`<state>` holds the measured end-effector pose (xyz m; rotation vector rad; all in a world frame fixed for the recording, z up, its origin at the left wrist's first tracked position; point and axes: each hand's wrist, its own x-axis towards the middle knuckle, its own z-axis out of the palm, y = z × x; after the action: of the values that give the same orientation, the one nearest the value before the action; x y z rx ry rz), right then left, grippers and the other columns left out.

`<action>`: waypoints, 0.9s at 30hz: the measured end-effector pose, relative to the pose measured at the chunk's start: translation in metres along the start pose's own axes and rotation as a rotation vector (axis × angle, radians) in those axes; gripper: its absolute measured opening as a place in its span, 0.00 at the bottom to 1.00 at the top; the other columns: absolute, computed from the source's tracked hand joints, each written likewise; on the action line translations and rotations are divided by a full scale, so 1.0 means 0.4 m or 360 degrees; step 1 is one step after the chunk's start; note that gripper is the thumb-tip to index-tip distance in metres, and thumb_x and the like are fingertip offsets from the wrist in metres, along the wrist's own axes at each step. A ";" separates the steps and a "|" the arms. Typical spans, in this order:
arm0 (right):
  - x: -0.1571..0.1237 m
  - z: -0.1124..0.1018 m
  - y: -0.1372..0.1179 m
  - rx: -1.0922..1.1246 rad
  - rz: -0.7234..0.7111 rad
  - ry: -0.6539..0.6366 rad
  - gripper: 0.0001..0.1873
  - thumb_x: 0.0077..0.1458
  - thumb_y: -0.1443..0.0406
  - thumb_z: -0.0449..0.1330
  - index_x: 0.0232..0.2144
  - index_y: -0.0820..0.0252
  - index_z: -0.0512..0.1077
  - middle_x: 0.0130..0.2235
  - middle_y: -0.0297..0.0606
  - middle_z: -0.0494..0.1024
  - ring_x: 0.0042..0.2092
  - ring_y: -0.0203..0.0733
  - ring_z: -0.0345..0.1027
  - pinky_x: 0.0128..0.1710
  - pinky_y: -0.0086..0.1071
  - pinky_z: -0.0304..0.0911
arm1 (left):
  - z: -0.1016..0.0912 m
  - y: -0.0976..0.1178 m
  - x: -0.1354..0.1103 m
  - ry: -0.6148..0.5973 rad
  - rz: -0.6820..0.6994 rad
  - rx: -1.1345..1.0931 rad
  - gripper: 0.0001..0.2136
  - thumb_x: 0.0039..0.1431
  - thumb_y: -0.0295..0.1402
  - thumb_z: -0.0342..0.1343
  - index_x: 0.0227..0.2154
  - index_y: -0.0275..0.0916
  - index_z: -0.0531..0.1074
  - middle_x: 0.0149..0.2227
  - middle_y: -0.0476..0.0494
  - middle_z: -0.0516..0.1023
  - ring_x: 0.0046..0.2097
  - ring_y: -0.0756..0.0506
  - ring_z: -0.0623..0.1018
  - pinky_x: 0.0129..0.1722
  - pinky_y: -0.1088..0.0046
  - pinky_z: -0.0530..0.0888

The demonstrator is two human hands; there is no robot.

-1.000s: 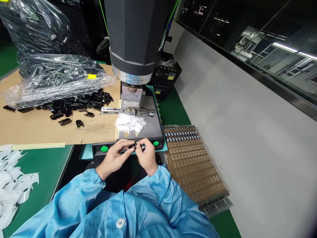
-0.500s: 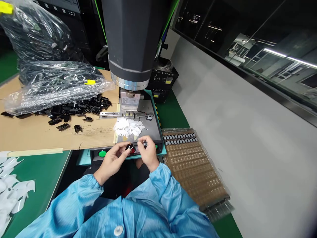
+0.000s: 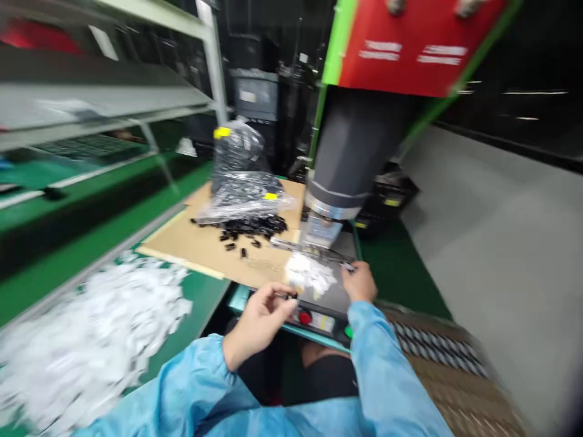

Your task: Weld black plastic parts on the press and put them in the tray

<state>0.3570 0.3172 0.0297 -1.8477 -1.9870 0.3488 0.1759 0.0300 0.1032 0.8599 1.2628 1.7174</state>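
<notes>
My left hand is closed in a pinch on a small black plastic part, held just above the front edge of the machine base. My right hand has reached to the right side of the base plate. Its fingertips are closed on a small black-and-white piece; blur hides its details. Between the hands, a heap of white film pieces lies on the plate beneath the press head. Loose black plastic parts are piled on the cardboard to the left.
A large heap of white pieces covers the green table at left. Clear bags of black parts stand behind the pile. The red button and green button sit on the machine's front. At right lies a tray with rows of parts.
My view has swung left and up. My right hand has moved away from my left hand, forward to the small piece on the plate. My left hand still holds the black part.
</notes>
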 end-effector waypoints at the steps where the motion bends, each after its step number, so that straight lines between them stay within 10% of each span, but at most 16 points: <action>1: 0.014 0.010 0.007 -0.0029 -0.0024 0.0005 0.23 0.65 0.50 0.61 0.54 0.57 0.74 0.51 0.50 0.80 0.50 0.56 0.77 0.47 0.43 0.71 | -0.013 0.032 -0.006 0.0002 0.0053 0.0080 0.18 0.62 0.47 0.70 0.45 0.39 0.78 0.33 0.46 0.79 0.32 0.49 0.79 0.35 0.72 0.78; 8: 0.086 0.056 0.030 -0.0079 -0.0101 -0.0103 0.27 0.65 0.48 0.54 0.58 0.56 0.73 0.53 0.56 0.80 0.53 0.66 0.78 0.46 0.51 0.71 | -0.199 0.281 -0.041 0.0220 0.0739 0.1035 0.13 0.65 0.40 0.68 0.50 0.44 0.82 0.47 0.40 0.84 0.47 0.43 0.82 0.51 0.65 0.79; 16: 0.063 0.038 0.046 0.0048 -0.0129 -0.0067 0.30 0.63 0.46 0.54 0.59 0.51 0.76 0.59 0.58 0.77 0.57 0.69 0.76 0.50 0.55 0.72 | -0.591 0.651 0.038 0.1074 0.1127 0.2025 0.18 0.65 0.44 0.66 0.50 0.36 0.81 0.42 0.44 0.84 0.40 0.49 0.80 0.46 0.71 0.78; 23: 0.053 0.017 0.038 0.0121 -0.0052 -0.0046 0.26 0.58 0.46 0.57 0.55 0.42 0.77 0.55 0.52 0.79 0.57 0.72 0.76 0.50 0.60 0.72 | -0.908 1.090 0.091 0.1829 0.0873 0.2802 0.41 0.63 0.56 0.41 0.47 0.12 0.75 0.38 0.51 0.76 0.48 0.52 0.81 0.50 0.68 0.70; 27: 0.039 0.008 0.055 0.0341 -0.0016 0.0004 0.31 0.56 0.43 0.55 0.58 0.39 0.77 0.53 0.56 0.79 0.57 0.72 0.74 0.50 0.61 0.72 | -0.966 1.224 0.051 0.2070 0.0522 0.2965 0.47 0.59 0.55 0.27 0.43 0.07 0.74 0.30 0.54 0.70 0.46 0.50 0.80 0.43 0.66 0.68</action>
<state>0.3747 0.3350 0.0191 -1.7028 -1.8761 0.5341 -0.2766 -0.1874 0.4734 0.6977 3.9268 0.6196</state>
